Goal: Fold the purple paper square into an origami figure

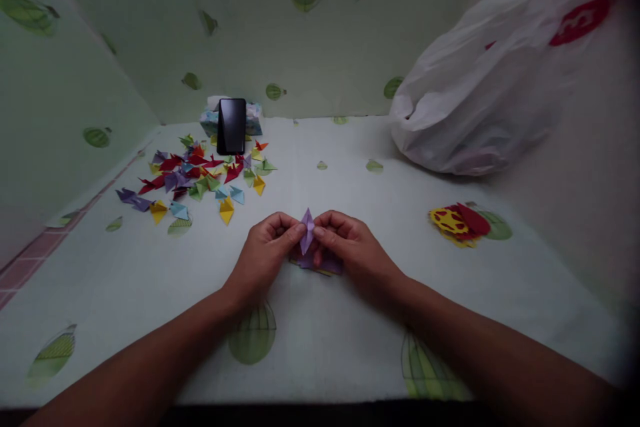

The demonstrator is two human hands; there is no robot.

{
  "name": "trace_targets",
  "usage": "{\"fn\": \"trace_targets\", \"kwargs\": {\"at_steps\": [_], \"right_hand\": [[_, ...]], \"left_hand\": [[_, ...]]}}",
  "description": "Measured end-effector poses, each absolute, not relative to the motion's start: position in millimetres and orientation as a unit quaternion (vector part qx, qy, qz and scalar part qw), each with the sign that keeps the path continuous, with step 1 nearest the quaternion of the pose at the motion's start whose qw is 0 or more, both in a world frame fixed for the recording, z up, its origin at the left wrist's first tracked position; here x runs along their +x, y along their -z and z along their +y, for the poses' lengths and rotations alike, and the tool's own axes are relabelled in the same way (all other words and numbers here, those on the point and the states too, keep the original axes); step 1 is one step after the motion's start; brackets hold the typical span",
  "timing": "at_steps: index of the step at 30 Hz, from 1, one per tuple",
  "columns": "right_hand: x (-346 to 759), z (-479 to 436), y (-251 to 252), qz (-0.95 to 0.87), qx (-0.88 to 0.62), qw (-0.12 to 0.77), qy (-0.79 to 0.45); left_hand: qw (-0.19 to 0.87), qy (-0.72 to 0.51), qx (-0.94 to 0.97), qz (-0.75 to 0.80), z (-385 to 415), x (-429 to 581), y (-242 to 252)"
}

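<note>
A small folded piece of purple paper (308, 230), pointed at top and bottom, is held upright between both hands near the middle of the view. My left hand (270, 247) pinches its left side between thumb and fingers. On its right side, my right hand (353, 243) grips it the same way. Just beneath the fingers lies a small stack of paper sheets (327, 263), purple on top with a yellow edge showing; the hands cover part of it.
Many colourful folded paper pieces (195, 177) lie at the back left. Behind them a black phone (232, 127) leans on a tissue pack (255, 119). A white plastic bag (465, 93) stands back right, with red and yellow cut-outs (457, 223) in front of it.
</note>
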State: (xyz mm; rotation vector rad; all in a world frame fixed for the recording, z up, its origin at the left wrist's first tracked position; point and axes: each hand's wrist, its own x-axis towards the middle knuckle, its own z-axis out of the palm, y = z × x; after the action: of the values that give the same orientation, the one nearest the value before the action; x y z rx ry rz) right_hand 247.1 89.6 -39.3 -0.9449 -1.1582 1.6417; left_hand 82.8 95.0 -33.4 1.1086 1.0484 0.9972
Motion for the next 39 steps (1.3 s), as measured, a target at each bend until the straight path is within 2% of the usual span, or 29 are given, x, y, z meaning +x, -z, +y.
{"fn": "trace_targets", "kwargs": {"at_steps": [5,16,30,39], "right_hand": [[245.1,88.6,40.8,-0.434,-0.372,0.433,-0.697],[247.4,88.1,36.6,-0.477,-0.425,0.428,-0.639],[248.8,88.0,36.3,-0.478,-0.389,0.434,-0.657],[246.0,84.9,31.7,-0.529,-0.463,0.415,-0.578]], "left_hand": [[0.636,-0.43,0.468,0.438,95.4,83.3,34.3],[0.643,-0.415,0.461,0.449,94.5,84.3,32.8],[0.676,-0.404,0.452,0.42,94.2,83.4,30.7],[0.67,-0.4,0.459,0.424,92.3,85.5,33.4]]}}
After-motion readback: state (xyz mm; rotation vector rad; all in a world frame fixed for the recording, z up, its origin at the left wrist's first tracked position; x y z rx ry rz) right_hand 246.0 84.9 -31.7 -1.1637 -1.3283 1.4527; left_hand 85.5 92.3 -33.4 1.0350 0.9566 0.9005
